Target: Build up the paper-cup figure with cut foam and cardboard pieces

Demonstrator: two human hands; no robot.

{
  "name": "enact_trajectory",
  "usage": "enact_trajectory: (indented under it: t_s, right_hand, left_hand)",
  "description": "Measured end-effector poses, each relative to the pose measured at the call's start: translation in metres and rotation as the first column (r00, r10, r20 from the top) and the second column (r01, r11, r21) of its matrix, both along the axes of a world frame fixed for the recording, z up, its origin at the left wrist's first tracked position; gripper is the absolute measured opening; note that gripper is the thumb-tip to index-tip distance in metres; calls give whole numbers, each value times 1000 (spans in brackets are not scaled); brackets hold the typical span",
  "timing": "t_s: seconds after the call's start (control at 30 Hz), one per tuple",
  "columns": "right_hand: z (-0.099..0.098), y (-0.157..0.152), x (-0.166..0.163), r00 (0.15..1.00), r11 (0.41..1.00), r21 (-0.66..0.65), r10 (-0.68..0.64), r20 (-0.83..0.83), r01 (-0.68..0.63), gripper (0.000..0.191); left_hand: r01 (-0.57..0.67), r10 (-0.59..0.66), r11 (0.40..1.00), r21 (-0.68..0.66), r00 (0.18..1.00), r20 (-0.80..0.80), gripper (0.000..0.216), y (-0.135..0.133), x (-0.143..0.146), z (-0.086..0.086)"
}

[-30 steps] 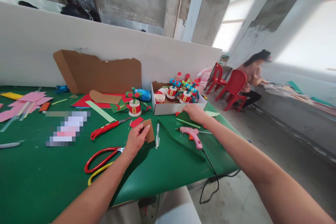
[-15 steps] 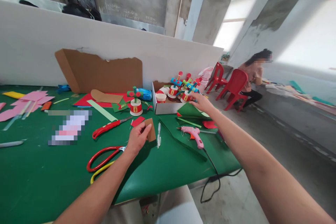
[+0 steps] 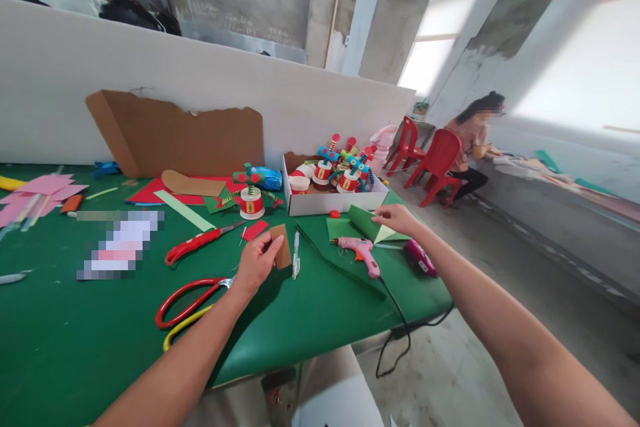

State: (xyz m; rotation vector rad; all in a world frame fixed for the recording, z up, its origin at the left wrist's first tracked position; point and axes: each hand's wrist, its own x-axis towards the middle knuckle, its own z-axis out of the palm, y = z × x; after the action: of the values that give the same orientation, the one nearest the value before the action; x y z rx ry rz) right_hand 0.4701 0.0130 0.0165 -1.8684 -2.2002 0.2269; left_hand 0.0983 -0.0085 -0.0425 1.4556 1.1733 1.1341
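My left hand (image 3: 256, 265) pinches a small brown cardboard piece (image 3: 283, 248) between thumb and fingers above the green table. A white pen (image 3: 296, 259) and a red paper scrap (image 3: 257, 231) lie close by it. The fingers of my right hand (image 3: 399, 218) are closed on the edge of a green paper sheet (image 3: 361, 220), which is partly lifted and folded over. Just in front of the sheet lies a pink glue gun (image 3: 364, 252). Scissors with red and yellow handles (image 3: 187, 300) are partly covered by my left forearm.
An open box (image 3: 330, 204) holds several paper-cup figures; another cup figure (image 3: 251, 203) stands left of it. A red-handled knife (image 3: 197, 245), a purple item (image 3: 420, 257) and pink papers (image 3: 43, 195) lie on the table. A person (image 3: 470, 137) sits at the right.
My right hand has come down and nearer from beside the box, and the green sheet now lies lower and more spread out. The left hand still holds the cardboard. The view has shifted slightly.
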Motion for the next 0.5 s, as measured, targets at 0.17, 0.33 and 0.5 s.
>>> enact_trajectory:
  t_s: [0.17, 0.33, 0.5]
  right_hand:
    - [-2, 29, -41, 991, 989, 109, -88, -100, 98, 30]
    - [1, 29, -39, 969, 976, -122, 155, -194, -181, 34]
    - [-5, -2, 19, 979, 962, -225, 181, 93, -156, 62]
  left_hand:
    - [-31, 31, 1000, -3, 999, -19, 38, 1, -2, 0]
    - [-34, 34, 999, -3, 999, -26, 39, 0, -3, 2]
    - [10, -10, 1000, 7, 1000, -14, 37, -2, 0, 1]
